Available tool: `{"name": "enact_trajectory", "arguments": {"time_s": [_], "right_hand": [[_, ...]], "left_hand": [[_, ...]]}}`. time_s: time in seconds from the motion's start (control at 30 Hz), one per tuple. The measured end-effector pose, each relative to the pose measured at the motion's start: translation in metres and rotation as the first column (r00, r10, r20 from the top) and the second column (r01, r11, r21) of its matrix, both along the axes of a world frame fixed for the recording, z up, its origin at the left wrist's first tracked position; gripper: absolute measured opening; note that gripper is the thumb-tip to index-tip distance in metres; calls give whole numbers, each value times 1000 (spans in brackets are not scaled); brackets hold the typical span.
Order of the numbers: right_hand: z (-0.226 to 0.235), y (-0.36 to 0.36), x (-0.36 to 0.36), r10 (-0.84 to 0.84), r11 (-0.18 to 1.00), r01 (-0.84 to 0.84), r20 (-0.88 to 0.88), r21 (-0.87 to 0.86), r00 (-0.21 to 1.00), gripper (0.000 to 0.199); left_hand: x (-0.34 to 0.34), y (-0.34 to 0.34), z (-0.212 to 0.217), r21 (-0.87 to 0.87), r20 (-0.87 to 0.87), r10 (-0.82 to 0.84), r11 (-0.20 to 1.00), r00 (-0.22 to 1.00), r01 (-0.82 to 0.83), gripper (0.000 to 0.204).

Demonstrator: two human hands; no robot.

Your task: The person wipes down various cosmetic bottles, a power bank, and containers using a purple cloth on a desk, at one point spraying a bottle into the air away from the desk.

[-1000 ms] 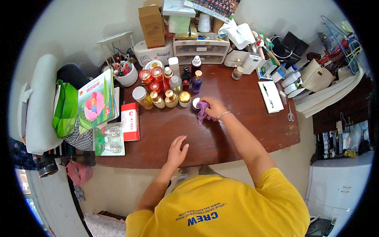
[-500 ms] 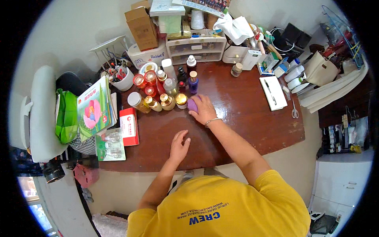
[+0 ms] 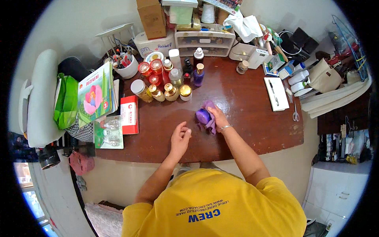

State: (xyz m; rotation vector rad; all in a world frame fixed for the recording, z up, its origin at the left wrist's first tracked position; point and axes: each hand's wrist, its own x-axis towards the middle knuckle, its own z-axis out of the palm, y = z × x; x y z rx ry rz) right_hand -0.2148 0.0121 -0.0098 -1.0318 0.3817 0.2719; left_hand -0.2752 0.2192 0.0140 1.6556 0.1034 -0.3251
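My right hand (image 3: pixel 218 116) is closed on a purple cloth (image 3: pixel 210 125) in front of the bottles. A darker, rounded purple thing (image 3: pixel 203 116) with a shine shows within the cloth; what kind of thing it is I cannot make out. Over the near middle of the desk, my left hand (image 3: pixel 181 138) holds nothing, its fingers loosely bent and apart. Nearest beyond the hands stand a gold-lidded white jar (image 3: pixel 185 93) and a purple bottle (image 3: pixel 198 75). More gold-capped bottles (image 3: pixel 171 92), red-lidded jars (image 3: pixel 144 68) and a wide jar with a pale lid (image 3: pixel 141 90) cluster to the left.
On the brown desk (image 3: pixel 244 130), a red-and-white box (image 3: pixel 129 114), books (image 3: pixel 94 93) and a blister pack (image 3: pixel 108 134) lie left. A notebook (image 3: pixel 275 94) with a pen and scissors (image 3: pixel 295 114) are right. Drawers (image 3: pixel 203 41) and a small jar (image 3: pixel 242 67) stand behind.
My right hand has come back toward me from beside the gold-lidded jar, bringing the cloth and the rounded purple thing. My left hand stays near its place.
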Motion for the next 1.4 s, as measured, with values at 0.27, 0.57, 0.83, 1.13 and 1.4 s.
{"name": "enact_trajectory", "arguments": {"time_s": [0.27, 0.57, 0.83, 1.13, 1.4], "right_hand": [[43, 44, -23, 105, 927, 8, 282, -374, 954, 27], [55, 24, -14, -109, 967, 77, 124, 244, 986, 49], [99, 35, -14, 358, 721, -320, -65, -615, 931, 31], [69, 20, -36, -141, 949, 198, 234, -245, 962, 30], [63, -23, -10, 201, 417, 374, 486, -828, 851, 52]], "left_hand": [[16, -8, 43, -460, -507, -172, 883, 845, -97, 41], [16, -7, 39, -751, -278, -163, 652, 947, -108, 44], [13, -8, 18, -312, 69, -81, 945, 994, 98, 57], [17, -19, 7, -644, -460, -126, 729, 879, -232, 47], [32, -24, -16, -586, -550, -39, 730, 834, -352, 49]]}}
